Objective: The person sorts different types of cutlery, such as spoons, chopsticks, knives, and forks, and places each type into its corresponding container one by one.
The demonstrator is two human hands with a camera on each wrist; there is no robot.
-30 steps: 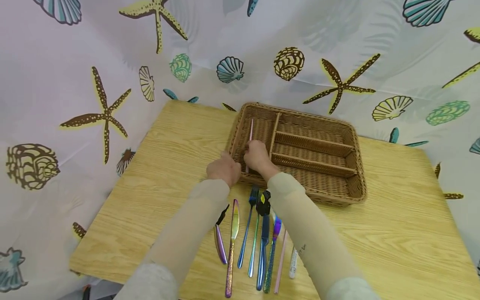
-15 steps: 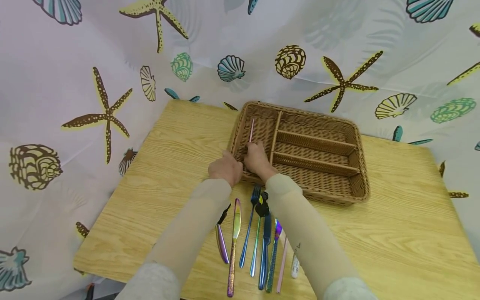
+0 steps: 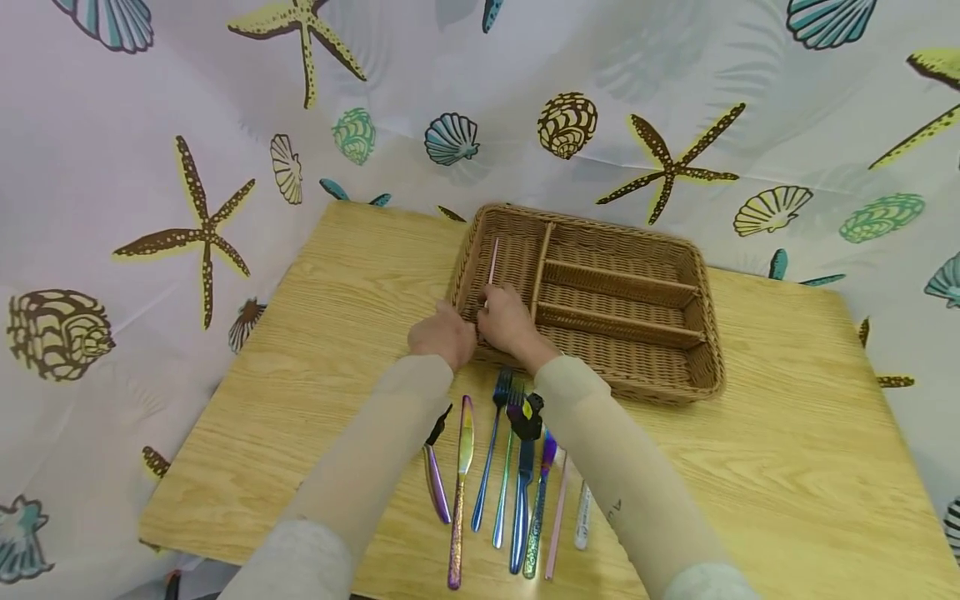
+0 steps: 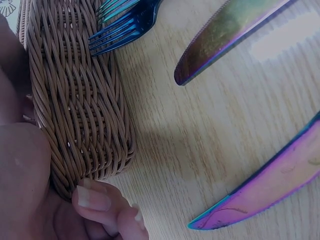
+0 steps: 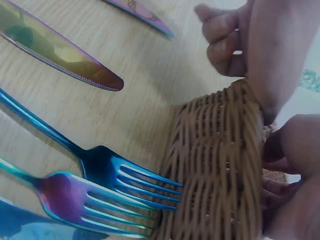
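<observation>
A brown wicker basket (image 3: 628, 390) with divided compartments stands at the back of the table. My left hand (image 3: 441, 335) grips its near left corner, some fingers curled outside the wall (image 4: 82, 107). Inside the long left compartment, my right hand (image 3: 507, 318) pinches a slim pink chopstick (image 3: 492, 260). The chopstick's far end shows beyond the fingers; its near end is hidden by the hands. Just in front of the basket lie a blue fork (image 5: 100, 162), a purple-green fork (image 5: 62, 195) and a serrated rainbow knife (image 3: 466, 442).
Nearer me lie a purple-handled knife (image 3: 437, 492), a blue knife (image 3: 521, 512), a piece with a speckled handle (image 3: 536, 525), another pink chopstick (image 3: 557, 525) and a white pen-like stick (image 3: 583, 517). A shell-patterned cloth (image 3: 405, 50) hangs behind the wooden table (image 3: 780, 467).
The head view has shifted slightly. Both hands stay at the basket's left end, and the chopstick's near end, visible a second ago, is now hidden.
</observation>
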